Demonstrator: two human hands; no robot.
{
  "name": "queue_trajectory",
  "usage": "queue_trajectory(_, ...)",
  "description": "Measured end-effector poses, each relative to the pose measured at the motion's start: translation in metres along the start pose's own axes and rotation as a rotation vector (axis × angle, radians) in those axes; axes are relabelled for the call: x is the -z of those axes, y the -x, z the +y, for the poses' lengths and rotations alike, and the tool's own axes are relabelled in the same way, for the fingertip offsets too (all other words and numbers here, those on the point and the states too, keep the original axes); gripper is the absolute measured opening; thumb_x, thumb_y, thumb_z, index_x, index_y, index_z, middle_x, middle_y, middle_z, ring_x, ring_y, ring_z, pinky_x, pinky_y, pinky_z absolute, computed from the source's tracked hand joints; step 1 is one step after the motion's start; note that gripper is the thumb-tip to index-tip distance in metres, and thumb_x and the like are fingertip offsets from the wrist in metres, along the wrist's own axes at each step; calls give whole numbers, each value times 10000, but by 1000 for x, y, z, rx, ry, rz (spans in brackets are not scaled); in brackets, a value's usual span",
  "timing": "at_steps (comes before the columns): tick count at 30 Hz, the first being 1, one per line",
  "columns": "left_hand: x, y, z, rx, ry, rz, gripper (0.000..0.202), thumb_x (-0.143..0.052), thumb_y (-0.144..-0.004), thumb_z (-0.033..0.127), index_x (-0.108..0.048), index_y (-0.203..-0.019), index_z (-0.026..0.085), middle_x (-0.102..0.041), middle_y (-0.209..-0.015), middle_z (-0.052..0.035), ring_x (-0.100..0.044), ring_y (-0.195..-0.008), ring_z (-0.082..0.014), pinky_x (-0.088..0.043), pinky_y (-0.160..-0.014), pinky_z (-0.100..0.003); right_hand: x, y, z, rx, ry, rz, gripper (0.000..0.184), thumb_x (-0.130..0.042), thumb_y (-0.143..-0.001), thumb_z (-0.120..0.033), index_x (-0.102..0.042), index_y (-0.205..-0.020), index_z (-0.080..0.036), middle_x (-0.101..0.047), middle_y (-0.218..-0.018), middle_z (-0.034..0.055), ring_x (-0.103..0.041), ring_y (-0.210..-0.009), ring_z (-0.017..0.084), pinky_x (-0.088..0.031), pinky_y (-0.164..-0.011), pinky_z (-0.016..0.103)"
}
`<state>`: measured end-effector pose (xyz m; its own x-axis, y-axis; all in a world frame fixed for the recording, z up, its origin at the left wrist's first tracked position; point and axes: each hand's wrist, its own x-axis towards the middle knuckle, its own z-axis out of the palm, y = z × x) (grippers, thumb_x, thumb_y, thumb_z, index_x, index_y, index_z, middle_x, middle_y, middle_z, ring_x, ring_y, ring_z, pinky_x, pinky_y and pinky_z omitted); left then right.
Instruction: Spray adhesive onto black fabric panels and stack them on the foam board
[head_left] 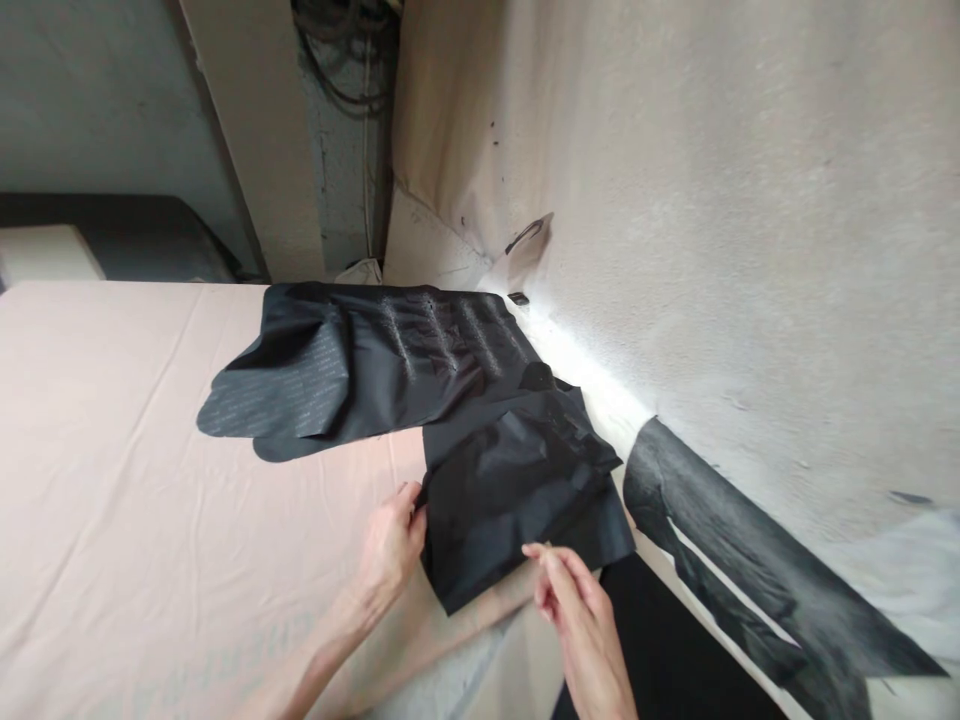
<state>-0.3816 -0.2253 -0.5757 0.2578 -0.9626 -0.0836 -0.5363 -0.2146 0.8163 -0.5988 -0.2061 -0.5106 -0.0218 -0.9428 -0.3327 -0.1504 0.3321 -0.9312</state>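
Note:
A stack of black fabric pieces (517, 490) lies on the pink-covered table (112, 450). My left hand (390, 550) pinches the stack's left edge with its fingers closed on the cloth. At the stack's front edge is my right hand (577, 610), fingers drawn together and touching the fabric there; what it pinches is not clear. Behind the stack, a larger black fabric panel (352, 365) with rows of pale stitch marks is spread out flat.
A beige, paper-covered wall (712, 200) rises at the right, with a long black fabric strip (750, 570) lying against it. A beige pillar (255, 130) and grey wall with cables stand at the back. Dark fabric (667, 650) hangs below the table's front edge.

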Motion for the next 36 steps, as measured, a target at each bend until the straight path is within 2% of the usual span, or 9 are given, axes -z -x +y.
queue_trajectory(4,-2,8,18,-190,-509,156,744,-394,-554,-88,-379,-1261,145,-370,-1324,-146,-394,-1147,-282,-337,-933,-423,-21,-27,-23,46,237,-21,427,-496,-796,-578,-557,-870,-163,-473,-594,-10,-403,-553,122,-312,-523,248)
queue_trajectory(8,-1,7,33,-304,-527,156,619,-550,-620,24,-419,-1215,133,-396,-1297,-155,-322,-1213,-320,-291,-996,-464,-41,-49,-25,33,226,-16,416,-517,-749,-562,-543,-816,-152,-494,-599,-4,-425,-521,115,-316,-487,233)
queue_trajectory(12,-1,-2,43,-165,-308,-59,160,-552,-806,287,-554,-901,159,-599,-913,-86,-544,-910,-251,-434,-786,-356,-48,-60,-14,-53,116,-62,467,-462,-763,-604,-530,-873,-156,-573,-833,59,-543,-648,147,-403,-510,225)
queue_trajectory(15,-10,-6,44,-115,-22,-230,368,-521,-829,445,-551,-1055,156,-616,-1013,-98,-576,-905,-223,-452,-779,-308,-46,-65,-15,-141,108,-48,543,-367,-790,-660,-511,-971,-169,-578,-925,84,-579,-762,178,-462,-576,253)
queue_trajectory(18,-22,-3,43,-180,109,-321,511,-539,-816,415,-464,-1246,148,-491,-1274,-115,-468,-1139,-232,-380,-953,-311,-45,-76,-24,-141,249,-5,594,-294,-792,-703,-539,-866,-167,-592,-820,77,-578,-784,208,-467,-666,300)
queue_trajectory(21,-29,5,43,-246,31,-352,526,-578,-754,254,-469,-1259,157,-459,-1316,-85,-398,-1198,-248,-319,-1017,-350,-50,-91,-31,-54,458,-4,522,-452,-752,-654,-575,-761,-147,-610,-792,99,-573,-862,263,-427,-791,353)
queue_trajectory(26,-26,8,41,-334,2,-371,408,-511,-771,178,-540,-1177,174,-492,-1280,-58,-418,-1162,-216,-345,-1001,-329,-65,-111,-29,-8,686,99,438,-603,-729,-329,-577,-1065,-49,-572,-1086,229,-497,-1083,339,-348,-915,469)
queue_trajectory(31,-23,-21,40,-288,-195,-270,352,-382,-868,182,-531,-1184,138,-486,-1276,-87,-435,-1133,-224,-386,-962,-328,-47,-95,-35,63,598,160,262,-517,-796,-344,-639,-923,-150,-639,-971,126,-545,-1007,287,-388,-897,391)
queue_trajectory(36,-28,-37,55,-245,-485,-323,540,-531,-803,203,-399,-1326,205,-376,-1385,-59,-397,-1152,-303,-419,-911,-406,-7,-42,-53,169,397,129,426,-434,-839,-483,-622,-1013,-143,-650,-980,86,-574,-961,247,-438,-851,306)
